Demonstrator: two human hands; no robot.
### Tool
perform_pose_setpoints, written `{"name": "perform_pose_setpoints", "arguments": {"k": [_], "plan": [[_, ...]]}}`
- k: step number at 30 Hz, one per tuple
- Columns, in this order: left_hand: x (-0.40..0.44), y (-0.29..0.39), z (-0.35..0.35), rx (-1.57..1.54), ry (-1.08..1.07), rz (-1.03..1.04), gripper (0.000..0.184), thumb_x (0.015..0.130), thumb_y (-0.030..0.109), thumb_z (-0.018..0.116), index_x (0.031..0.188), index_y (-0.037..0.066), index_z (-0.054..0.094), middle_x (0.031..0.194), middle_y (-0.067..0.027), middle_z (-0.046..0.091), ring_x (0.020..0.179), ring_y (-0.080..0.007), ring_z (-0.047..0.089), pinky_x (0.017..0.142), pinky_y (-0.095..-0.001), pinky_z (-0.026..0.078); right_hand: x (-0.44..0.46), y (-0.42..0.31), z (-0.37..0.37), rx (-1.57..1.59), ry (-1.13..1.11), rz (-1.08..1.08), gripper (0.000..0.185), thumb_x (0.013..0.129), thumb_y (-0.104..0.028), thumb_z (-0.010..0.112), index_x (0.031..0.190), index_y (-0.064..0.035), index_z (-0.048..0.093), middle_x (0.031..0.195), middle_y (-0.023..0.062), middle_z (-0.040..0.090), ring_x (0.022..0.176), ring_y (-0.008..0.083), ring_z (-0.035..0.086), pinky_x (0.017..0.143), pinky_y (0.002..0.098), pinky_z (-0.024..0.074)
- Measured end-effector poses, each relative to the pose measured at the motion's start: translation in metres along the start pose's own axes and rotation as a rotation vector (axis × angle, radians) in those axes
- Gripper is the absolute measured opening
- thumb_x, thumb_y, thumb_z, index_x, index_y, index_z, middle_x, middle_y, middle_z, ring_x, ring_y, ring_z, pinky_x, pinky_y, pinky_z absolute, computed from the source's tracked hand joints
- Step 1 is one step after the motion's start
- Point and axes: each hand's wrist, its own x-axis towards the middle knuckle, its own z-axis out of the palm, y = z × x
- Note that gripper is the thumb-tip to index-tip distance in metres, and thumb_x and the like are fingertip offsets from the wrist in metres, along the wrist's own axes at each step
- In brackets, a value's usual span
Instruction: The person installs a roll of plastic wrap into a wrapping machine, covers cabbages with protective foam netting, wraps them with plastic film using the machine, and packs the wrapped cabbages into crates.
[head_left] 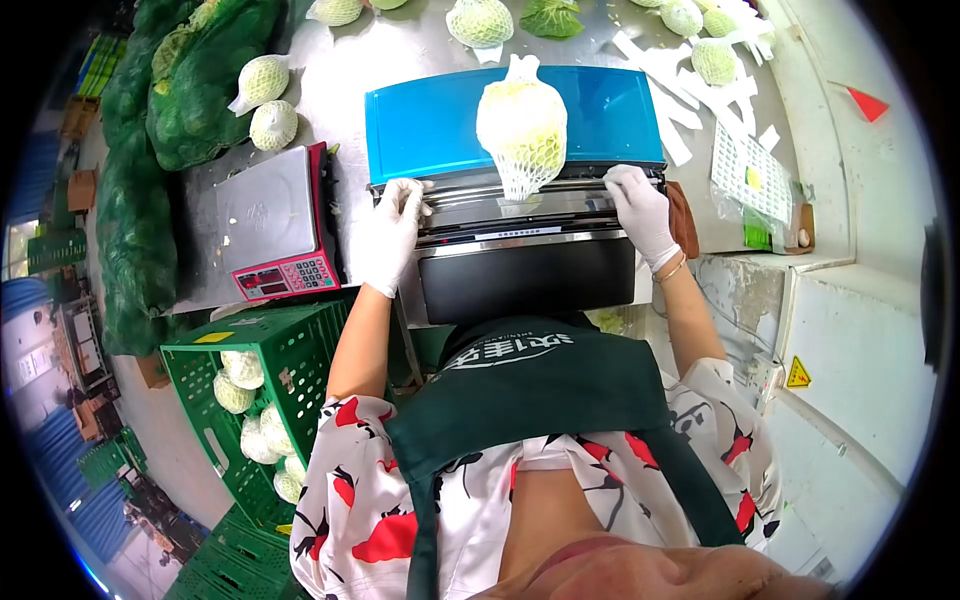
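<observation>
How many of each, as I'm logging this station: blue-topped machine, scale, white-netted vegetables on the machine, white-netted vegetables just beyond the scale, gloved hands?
Blue-topped machine: 1
Scale: 1
White-netted vegetable on the machine: 1
White-netted vegetables just beyond the scale: 2
Left hand, right hand: 2
Total: 7

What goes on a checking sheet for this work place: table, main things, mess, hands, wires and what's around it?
Surface: metal table, shiny, partly covered.
Main things: netted vegetable lying on a blue-topped machine.
Clutter: white strips scattered at the far right; small scraps on the scale.
Hands: gloved left hand and right hand at opposite ends of the machine's front; grip unclear.
Cables: none clearly made out.
Surroundings: green crate holding pale vegetables; yellow warning sign at right.
</observation>
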Motion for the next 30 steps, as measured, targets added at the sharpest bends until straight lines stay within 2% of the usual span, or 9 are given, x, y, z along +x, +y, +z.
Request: {"name": "perform_pose_setpoints", "arguments": {"k": [7,11,16,19,24,25,27,28,30], "plan": [[0.004,0.0,0.0,0.134,-0.002,0.015,0.004,0.104,0.009,0.056,0.103,0.005,0.056,0.106,-0.007,0.07,0.076,-0.0075,0.062,0.074,-0.0248,0.054,0.011,0.016,-0.002,-0.345,-0.139,-0.204,0.016,0.093,-0.014,0.063,0.107,-0.009,0.068,0.103,0.0051,0.067,0.088,0.0228,0.068,0.069,0.0346,0.055],[0.004,0.001,0.003,0.073,-0.039,0.073,0.004,0.104,0.009,0.056,0.102,0.005,0.055,0.114,-0.0072,0.068,0.078,-0.0082,0.061,0.078,-0.0256,0.053,0.016,0.029,0.005,-0.347,-0.14,-0.288,0.007,0.094,-0.012,0.062,0.1,-0.0084,0.064,0.094,0.0051,0.064,0.076,0.0242,0.066,0.065,0.0347,0.054],[0.003,0.015,0.013,0.068,-0.018,0.104,0.006,0.105,0.009,0.052,0.099,0.008,0.054,0.12,-0.0043,0.067,0.077,-0.0037,0.059,0.063,-0.0172,0.046,0.009,0.008,0.013,-0.01,0.117,0.003,0.003,0.098,-0.009,0.06,0.1,-0.0064,0.06,0.096,0.0074,0.061,0.064,0.0205,0.064,0.059,0.0327,0.053],[0.004,0.02,0.012,-0.138,-0.071,-0.075,0.006,0.106,0.01,0.049,0.102,0.008,0.052,0.119,-0.0065,0.068,0.079,-0.0049,0.062,0.063,-0.0173,0.047,0.005,0.0,0.021,0.164,0.146,0.039,0.002,0.099,-0.006,0.057,0.1,-0.0042,0.058,0.101,0.0085,0.064,0.066,0.0169,0.066,0.061,0.0299,0.0534],[0.004,0.004,0.011,0.031,-0.13,0.016,0.01,0.108,0.012,0.047,0.104,0.005,0.051,0.09,-0.009,0.071,0.077,-0.0124,0.068,0.067,-0.0233,0.052,0.0,-0.013,0.012,0.493,-0.135,0.236,0.007,0.101,-0.007,0.054,0.1,-0.0005,0.056,0.084,0.0103,0.064,0.07,0.0179,0.066,0.067,0.0296,0.0534],[-0.007,0.018,0.006,0.097,-0.144,0.028,0.011,0.108,0.012,0.047,0.104,0.003,0.051,0.084,-0.0083,0.071,0.075,-0.0124,0.068,0.069,-0.0248,0.054,-0.001,-0.029,-0.009,0.442,-0.218,0.136,0.007,0.101,-0.006,0.053,0.099,-0.0004,0.056,0.079,0.009,0.063,0.07,0.0174,0.064,0.069,0.03,0.0518],[-0.034,0.051,-0.014,0.013,-0.281,-0.054,0.011,0.107,0.011,0.049,0.103,0.001,0.052,0.08,-0.0084,0.07,0.074,-0.0128,0.069,0.071,-0.0259,0.056,-0.015,-0.077,-0.055,0.431,-0.36,0.223,0.008,0.099,-0.007,0.057,0.092,-0.0027,0.058,0.074,0.007,0.06,0.069,0.0164,0.062,0.067,0.0299,0.0494],[-0.054,0.079,-0.021,0.047,-0.314,-0.049,0.011,0.106,0.011,0.05,0.103,0.001,0.052,0.08,-0.0086,0.07,0.075,-0.0133,0.069,0.072,-0.0262,0.056,-0.019,-0.079,-0.073,0.314,-0.403,-0.013,0.008,0.098,-0.007,0.059,0.091,-0.0028,0.06,0.075,0.0059,0.062,0.069,0.0143,0.063,0.066,0.0281,0.0503],[-0.066,0.115,-0.034,-0.005,-0.344,0.018,0.009,0.105,0.011,0.051,0.103,0.002,0.052,0.079,-0.0091,0.07,0.074,-0.0152,0.07,0.073,-0.028,0.057,-0.02,-0.103,-0.109,0.565,-0.363,0.377,0.008,0.099,-0.006,0.058,0.091,-0.0041,0.06,0.075,0.0042,0.063,0.067,0.0118,0.063,0.061,0.0266,0.0505]]}}
